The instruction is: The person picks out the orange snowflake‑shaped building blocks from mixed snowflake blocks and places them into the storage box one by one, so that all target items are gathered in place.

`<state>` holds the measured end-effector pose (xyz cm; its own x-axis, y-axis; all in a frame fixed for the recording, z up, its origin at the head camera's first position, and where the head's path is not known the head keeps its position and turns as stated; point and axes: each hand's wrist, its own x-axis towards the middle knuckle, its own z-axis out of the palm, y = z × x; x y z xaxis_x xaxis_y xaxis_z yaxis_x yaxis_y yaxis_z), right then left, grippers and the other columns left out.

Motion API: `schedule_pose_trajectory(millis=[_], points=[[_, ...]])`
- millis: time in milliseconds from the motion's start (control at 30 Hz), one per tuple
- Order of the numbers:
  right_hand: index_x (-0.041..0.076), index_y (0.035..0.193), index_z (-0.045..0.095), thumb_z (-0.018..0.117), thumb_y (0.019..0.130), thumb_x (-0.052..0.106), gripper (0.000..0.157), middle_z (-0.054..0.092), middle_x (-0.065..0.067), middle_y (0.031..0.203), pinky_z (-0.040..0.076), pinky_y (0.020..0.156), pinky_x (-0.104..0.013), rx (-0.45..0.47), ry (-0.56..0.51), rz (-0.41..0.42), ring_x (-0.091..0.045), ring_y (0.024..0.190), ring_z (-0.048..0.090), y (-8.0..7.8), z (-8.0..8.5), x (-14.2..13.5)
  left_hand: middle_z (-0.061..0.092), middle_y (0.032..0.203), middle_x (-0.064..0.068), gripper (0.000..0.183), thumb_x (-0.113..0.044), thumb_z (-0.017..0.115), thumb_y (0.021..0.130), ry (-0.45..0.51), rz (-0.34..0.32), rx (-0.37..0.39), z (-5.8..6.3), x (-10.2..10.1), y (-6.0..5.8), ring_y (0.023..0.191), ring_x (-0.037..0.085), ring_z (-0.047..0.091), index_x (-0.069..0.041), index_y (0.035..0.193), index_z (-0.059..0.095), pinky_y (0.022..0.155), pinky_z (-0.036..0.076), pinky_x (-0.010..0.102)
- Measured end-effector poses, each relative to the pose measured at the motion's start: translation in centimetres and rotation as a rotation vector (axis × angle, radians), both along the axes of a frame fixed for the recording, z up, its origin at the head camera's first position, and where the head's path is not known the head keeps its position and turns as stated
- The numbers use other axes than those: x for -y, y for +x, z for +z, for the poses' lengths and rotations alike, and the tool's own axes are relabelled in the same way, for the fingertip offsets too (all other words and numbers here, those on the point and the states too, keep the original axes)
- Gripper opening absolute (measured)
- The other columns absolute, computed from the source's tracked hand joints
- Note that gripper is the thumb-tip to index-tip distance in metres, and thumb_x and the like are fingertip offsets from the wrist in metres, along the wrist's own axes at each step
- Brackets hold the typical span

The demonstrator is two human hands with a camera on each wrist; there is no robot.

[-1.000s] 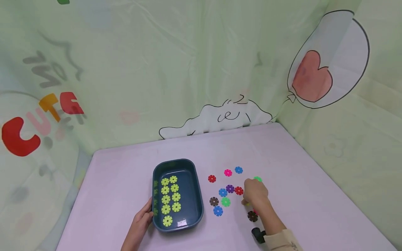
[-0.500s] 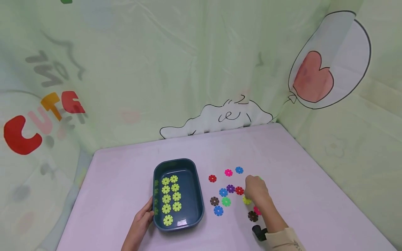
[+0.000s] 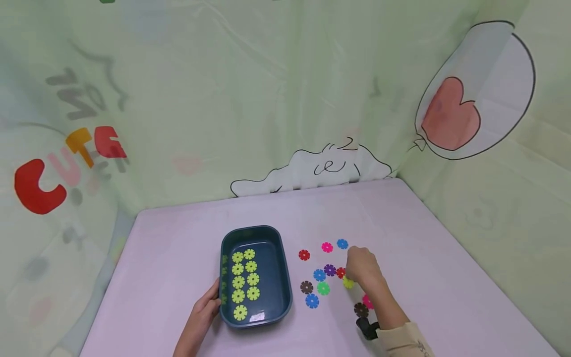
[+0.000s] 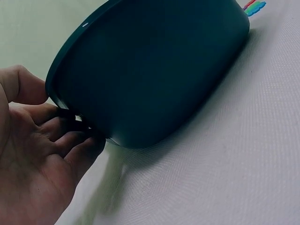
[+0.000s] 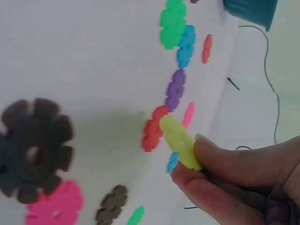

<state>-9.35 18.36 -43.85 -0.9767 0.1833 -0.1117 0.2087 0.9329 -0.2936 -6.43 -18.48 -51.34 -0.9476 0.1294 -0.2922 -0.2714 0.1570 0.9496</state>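
My right hand (image 3: pixel 363 265) pinches a yellow notched plastic disc (image 5: pixel 180 143) between thumb and finger, just above the table. In the head view this yellow disc partly overlaps a red disc (image 3: pixel 341 272). My left hand (image 4: pixel 42 140) holds the near-left side of a dark blue tray (image 3: pixel 269 275), thumb at the rim and fingers curled against the lower side. Inside the tray, several yellow-green discs (image 3: pixel 238 282) lie in two columns along the left. A brown disc (image 5: pixel 35 152) and a pink disc (image 5: pixel 56 206) lie near the right hand.
Between the tray and my right hand, loose discs lie scattered, among them a blue disc (image 3: pixel 312 301), a green disc (image 3: pixel 323 288) and a purple disc (image 3: pixel 329 269). A black wrist mount (image 3: pixel 367 328) sits by the right sleeve. Printed curtains (image 3: pixel 200 99) stand behind the table.
My right hand has risen slightly with the yellow disc, which shifted left towards the red one. A green disc behind the hand is now hidden. The left hand stays on the tray.
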Motion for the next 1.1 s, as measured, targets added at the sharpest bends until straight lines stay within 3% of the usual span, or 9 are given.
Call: schedule_pose_trajectory(millis=[300, 633, 967, 1100], points=[[-0.004, 0.068, 0.067, 0.074, 0.072, 0.000, 0.009, 0.057, -0.009, 0.056, 0.039, 0.040, -0.018, -0.056, -0.030, 0.057, -0.017, 0.048, 0.049, -0.5, 2.3, 1.3, 0.022, 0.161, 0.010, 0.059, -0.007, 0.036, 0.093, 0.002, 0.000, -0.004, 0.0, 0.0, 0.0, 0.148, 0.034, 0.024, -0.003, 0.152, 0.029, 0.113, 0.037, 0.048], [-0.002, 0.069, 0.070, 0.080, 0.068, 0.002, 0.011, 0.063, -0.010, 0.061, 0.054, 0.049, -0.027, -0.103, -0.060, 0.144, -0.020, 0.054, 0.055, -1.5, 6.1, 4.7, 0.023, 0.161, 0.008, 0.058, -0.007, 0.036, 0.094, 0.017, 0.001, -0.026, 0.0, 0.0, 0.0, 0.148, 0.033, 0.025, -0.004, 0.152, 0.030, 0.113, 0.037, 0.046], [0.002, 0.064, 0.069, 0.071, 0.076, -0.001, 0.012, 0.066, -0.010, 0.064, 0.045, 0.046, -0.023, -0.130, -0.055, 0.231, -0.019, 0.055, 0.054, -2.0, 8.7, 7.9, 0.023, 0.161, 0.008, 0.059, -0.007, 0.037, 0.093, 0.018, -0.003, -0.030, -0.1, 0.1, -0.2, 0.148, 0.033, 0.024, -0.004, 0.152, 0.030, 0.113, 0.037, 0.048], [0.001, 0.066, 0.069, 0.072, 0.076, -0.001, 0.011, 0.067, -0.010, 0.065, 0.047, 0.046, -0.023, -0.125, -0.049, 0.244, -0.019, 0.056, 0.054, -2.3, 9.0, 8.7, 0.025, 0.160, 0.008, 0.058, -0.008, 0.038, 0.094, 0.010, 0.001, -0.045, 0.0, 0.0, -0.1, 0.148, 0.034, 0.024, -0.005, 0.151, 0.031, 0.113, 0.037, 0.048]])
